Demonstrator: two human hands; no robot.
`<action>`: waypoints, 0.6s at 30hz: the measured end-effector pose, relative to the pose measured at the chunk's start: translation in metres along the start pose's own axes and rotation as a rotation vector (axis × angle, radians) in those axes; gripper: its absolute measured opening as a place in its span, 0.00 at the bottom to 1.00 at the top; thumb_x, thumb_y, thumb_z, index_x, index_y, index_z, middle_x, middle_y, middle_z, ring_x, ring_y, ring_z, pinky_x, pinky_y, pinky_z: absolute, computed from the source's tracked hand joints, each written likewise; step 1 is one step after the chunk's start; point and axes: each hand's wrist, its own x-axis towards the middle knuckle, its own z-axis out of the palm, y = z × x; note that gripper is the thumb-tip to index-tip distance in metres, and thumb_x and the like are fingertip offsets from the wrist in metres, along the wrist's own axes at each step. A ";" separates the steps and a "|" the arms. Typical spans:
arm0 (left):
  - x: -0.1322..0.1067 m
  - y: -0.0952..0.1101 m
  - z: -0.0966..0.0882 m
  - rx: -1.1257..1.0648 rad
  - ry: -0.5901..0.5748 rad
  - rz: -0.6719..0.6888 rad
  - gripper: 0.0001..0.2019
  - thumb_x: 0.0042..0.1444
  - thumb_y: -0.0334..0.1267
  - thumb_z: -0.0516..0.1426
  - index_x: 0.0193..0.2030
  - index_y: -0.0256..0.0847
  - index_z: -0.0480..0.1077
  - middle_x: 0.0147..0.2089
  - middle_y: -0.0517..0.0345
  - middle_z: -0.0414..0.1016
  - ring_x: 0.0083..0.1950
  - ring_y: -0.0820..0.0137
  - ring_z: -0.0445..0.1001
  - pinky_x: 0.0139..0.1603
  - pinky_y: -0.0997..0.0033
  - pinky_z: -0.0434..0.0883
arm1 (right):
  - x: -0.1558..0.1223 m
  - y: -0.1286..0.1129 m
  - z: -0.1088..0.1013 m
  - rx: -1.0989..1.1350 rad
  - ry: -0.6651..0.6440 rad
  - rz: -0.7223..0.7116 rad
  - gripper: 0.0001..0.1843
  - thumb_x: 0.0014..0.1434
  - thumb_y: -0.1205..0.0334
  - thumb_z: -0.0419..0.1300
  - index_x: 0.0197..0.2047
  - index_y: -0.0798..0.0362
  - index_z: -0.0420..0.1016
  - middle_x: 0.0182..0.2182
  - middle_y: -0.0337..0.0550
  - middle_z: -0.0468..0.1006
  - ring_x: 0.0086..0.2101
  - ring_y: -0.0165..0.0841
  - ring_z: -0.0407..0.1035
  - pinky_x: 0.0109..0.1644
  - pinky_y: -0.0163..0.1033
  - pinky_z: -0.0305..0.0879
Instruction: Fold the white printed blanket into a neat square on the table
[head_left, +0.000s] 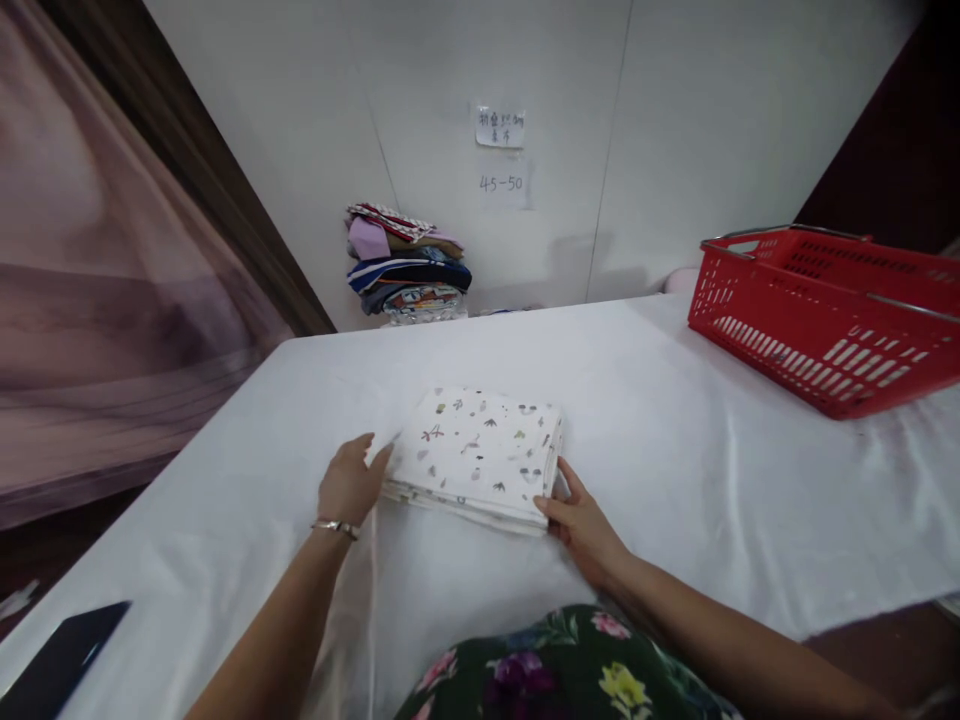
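Note:
A folded white cloth (480,452) with small printed figures lies flat on the white table (675,430), a little in front of me. My left hand (349,482), a bracelet on its wrist, rests against the cloth's left edge with fingers slipped at or under that edge. My right hand (579,518) pinches the cloth's near right corner, thumb on top and fingers below. Both hands hold the folded cloth from its two sides.
A red plastic basket (817,310) with metal handles stands at the table's right. A stack of folded coloured fabrics (405,265) sits against the back wall under two paper labels (500,128). A dark flat object (64,655) lies at the near left corner.

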 end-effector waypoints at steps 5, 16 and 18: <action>-0.081 0.050 0.020 0.016 -0.157 0.825 0.27 0.52 0.45 0.55 0.59 0.43 0.58 0.60 0.48 0.63 0.61 0.55 0.59 0.64 0.51 0.50 | -0.005 -0.001 0.000 -0.047 -0.016 -0.037 0.57 0.41 0.62 0.69 0.66 0.43 0.37 0.36 0.40 0.78 0.37 0.37 0.72 0.43 0.45 0.68; -0.078 0.098 0.040 -0.071 0.048 0.821 0.24 0.51 0.29 0.51 0.56 0.43 0.63 0.51 0.49 0.71 0.53 0.59 0.67 0.58 0.56 0.57 | -0.003 -0.025 0.014 -0.326 -0.058 -0.226 0.49 0.48 0.55 0.63 0.67 0.47 0.39 0.25 0.34 0.74 0.26 0.30 0.68 0.26 0.32 0.60; -0.071 0.101 0.031 -0.093 0.064 0.803 0.21 0.50 0.29 0.51 0.53 0.42 0.65 0.49 0.50 0.72 0.52 0.61 0.68 0.58 0.55 0.57 | 0.000 -0.029 0.000 -0.443 -0.052 -0.293 0.45 0.51 0.53 0.61 0.66 0.48 0.42 0.28 0.38 0.75 0.28 0.32 0.68 0.27 0.34 0.61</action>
